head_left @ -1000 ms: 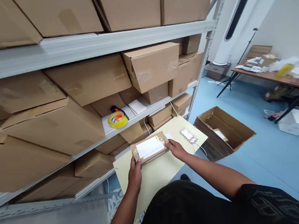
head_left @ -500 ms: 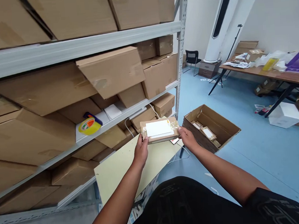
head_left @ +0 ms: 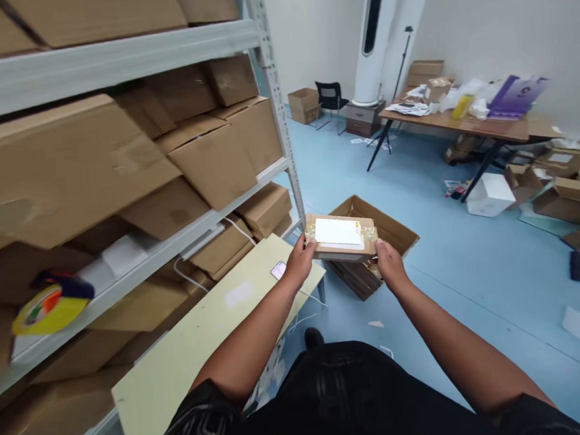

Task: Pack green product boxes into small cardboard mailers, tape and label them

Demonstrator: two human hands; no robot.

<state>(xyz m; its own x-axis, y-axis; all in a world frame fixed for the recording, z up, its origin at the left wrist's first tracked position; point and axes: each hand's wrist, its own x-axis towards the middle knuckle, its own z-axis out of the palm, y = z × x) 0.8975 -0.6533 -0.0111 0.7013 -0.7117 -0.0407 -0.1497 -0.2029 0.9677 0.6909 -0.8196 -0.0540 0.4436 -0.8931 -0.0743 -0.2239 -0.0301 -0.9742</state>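
Note:
A small cardboard box [head_left: 343, 253] with a white label and clear tape on its top is held level between my two hands. My left hand [head_left: 300, 260] grips its left end, thumb on the near edge. At the right end my right hand [head_left: 390, 263] is closed on it in the same way. Behind and below the held box stands a large open carton [head_left: 395, 231] on the floor; the held box covers much of it and hides its contents. Left of the box, a phone [head_left: 278, 269] lies on the pale yellow table [head_left: 190, 347].
On the left, a metal shelf rack [head_left: 273, 79] is packed with cardboard boxes, with a yellow tape roll [head_left: 53, 310] on one shelf. A cluttered wooden table [head_left: 462, 124] stands at the back right. Opened cartons [head_left: 577, 197] and a white box [head_left: 490, 195] sit on the blue floor.
My view has swung to the right. The held box has come over the large open carton, away from above the yellow table. Both hands keep their hold.

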